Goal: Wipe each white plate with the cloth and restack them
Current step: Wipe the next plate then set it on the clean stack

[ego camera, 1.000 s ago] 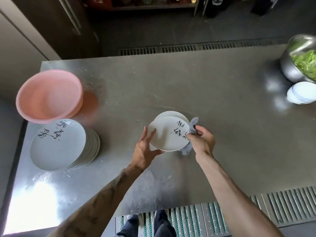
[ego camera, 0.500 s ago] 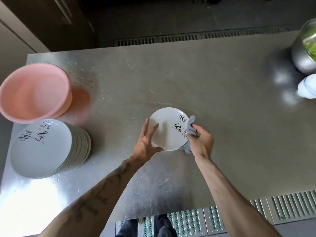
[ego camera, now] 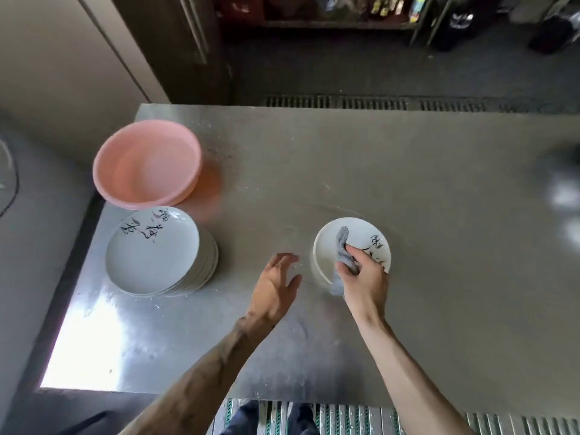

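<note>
A white plate (ego camera: 328, 246) with black brush writing lies on the steel table (ego camera: 408, 215), on top of another plate whose rim shows beneath it. My right hand (ego camera: 364, 281) grips a grey cloth (ego camera: 343, 249) and holds it on this plate's near side. My left hand (ego camera: 276, 287) hovers open just left of the plate, apart from it, fingers spread. A stack of several white plates (ego camera: 157, 252) with the same writing stands at the table's left.
A pink plastic basin (ego camera: 147, 164) sits behind the plate stack at the table's left corner. The table's near edge runs below my forearms, with a floor grate (ego camera: 361, 419) under it. A drain grate (ego camera: 376, 103) lies beyond the far edge.
My left hand has let go of the plate and drawn back to the left. My right hand has brought the cloth from the plate's right rim onto its face. The camera view shifted left.
</note>
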The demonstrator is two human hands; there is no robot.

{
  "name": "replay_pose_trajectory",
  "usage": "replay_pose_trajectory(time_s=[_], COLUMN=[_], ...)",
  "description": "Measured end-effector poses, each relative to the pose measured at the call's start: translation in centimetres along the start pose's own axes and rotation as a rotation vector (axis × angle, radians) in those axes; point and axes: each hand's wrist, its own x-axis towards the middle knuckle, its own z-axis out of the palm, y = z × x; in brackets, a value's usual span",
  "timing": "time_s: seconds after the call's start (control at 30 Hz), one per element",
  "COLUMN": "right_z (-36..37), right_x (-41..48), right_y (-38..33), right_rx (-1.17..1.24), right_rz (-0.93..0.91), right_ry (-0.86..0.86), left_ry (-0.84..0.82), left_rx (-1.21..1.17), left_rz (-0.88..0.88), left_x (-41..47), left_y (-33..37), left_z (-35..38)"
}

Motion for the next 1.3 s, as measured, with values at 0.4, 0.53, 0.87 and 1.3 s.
replay_pose_trajectory(time_s=[0.4,0.53,0.87,1.3], right_z=[16.0,19.7,21.5,10.3], right_x=[-3.8,-4.8,-5.8,-4.7], right_y=[-11.8,-13.6,-14.1,-9.0], right_rx=[-0.065,-0.127,-0.275,-0.326], right_rz=[-0.211,-0.209,-0.266,-0.27], right_ry=[-0.311,-0.341,-0.262,-0.104], left_ry=[0.624,0.464,0.551,0.478], left_rx=[0.281,0.312,0.005,-0.294], left_rz=[-0.261,-0.416,-0.532,-0.384], left_x=[-6.5,-5.8,-4.5,-4.7], left_y=[-8.6,-11.5,-12.9,-6.6], left_z=[-21.0,-23.9,-24.1,-16.4])
